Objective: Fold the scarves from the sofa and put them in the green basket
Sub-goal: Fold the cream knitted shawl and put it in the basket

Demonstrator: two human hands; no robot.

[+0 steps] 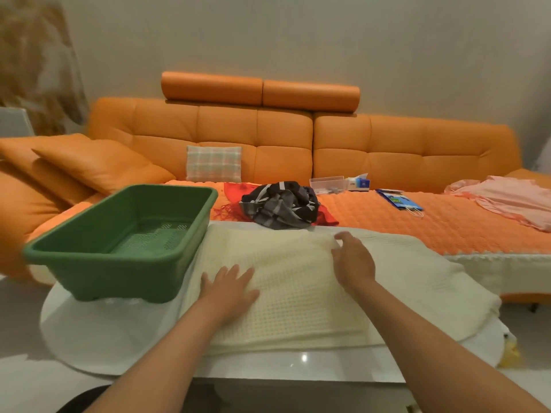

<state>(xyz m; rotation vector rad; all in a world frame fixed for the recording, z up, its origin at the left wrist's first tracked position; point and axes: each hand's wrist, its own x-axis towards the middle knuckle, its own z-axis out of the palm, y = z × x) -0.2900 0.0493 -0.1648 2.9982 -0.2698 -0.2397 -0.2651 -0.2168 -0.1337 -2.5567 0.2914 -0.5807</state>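
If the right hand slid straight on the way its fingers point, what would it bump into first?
Probably the dark scarf bunched on the sofa, just past the cream scarf under the right hand; depth is hard to judge.

Basket (119,278) left of spread scarf (298,296) on table (98,338), crumpled scarves (280,205) behind on sofa (283,138)

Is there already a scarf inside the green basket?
No, the green basket shows only its bare perforated floor; nothing lies in it.
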